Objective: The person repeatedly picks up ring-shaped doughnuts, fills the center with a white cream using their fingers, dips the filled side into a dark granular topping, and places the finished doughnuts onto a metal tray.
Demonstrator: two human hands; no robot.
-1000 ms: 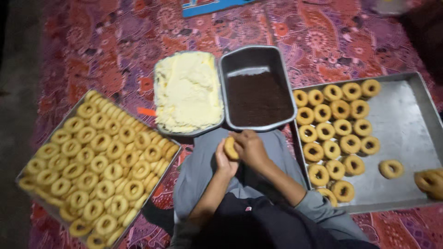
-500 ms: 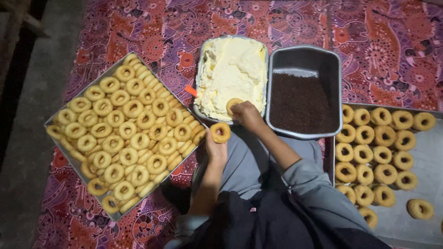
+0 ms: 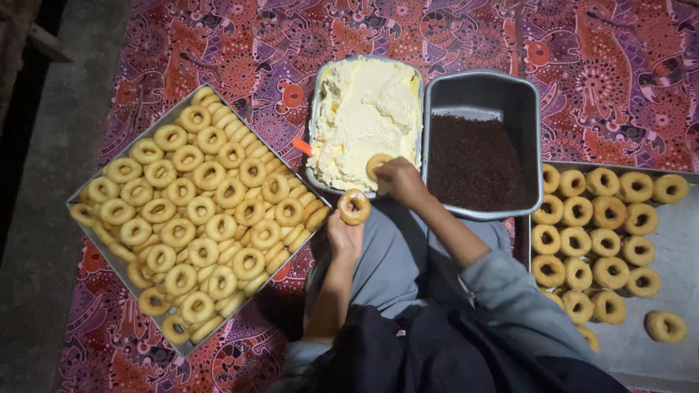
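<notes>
My right hand point(image 3: 399, 179) presses a small ring doughnut point(image 3: 378, 164) into the pale cream in a metal pan point(image 3: 314, 124) in front of me. Just left of it, my left hand point(image 3: 344, 234) holds up a second doughnut point(image 3: 354, 207) by its edge, above my lap. Next to the cream pan stands a second metal pan point(image 3: 528, 109) holding dark chocolate sprinkles point(image 3: 473, 164).
A large tray point(image 3: 95, 251) on my left is packed with several plain doughnuts. Another tray point(image 3: 673, 233) on my right carries rows of doughnuts at its near-left part. An orange handle point(image 3: 302, 146) sticks out beside the cream pan. Everything rests on a patterned red cloth point(image 3: 240, 51); bare concrete lies far left.
The two halves held together at my lap have come apart. My right hand has carried one to the cream pan, while my left keeps the other. The camera view has shifted left.
</notes>
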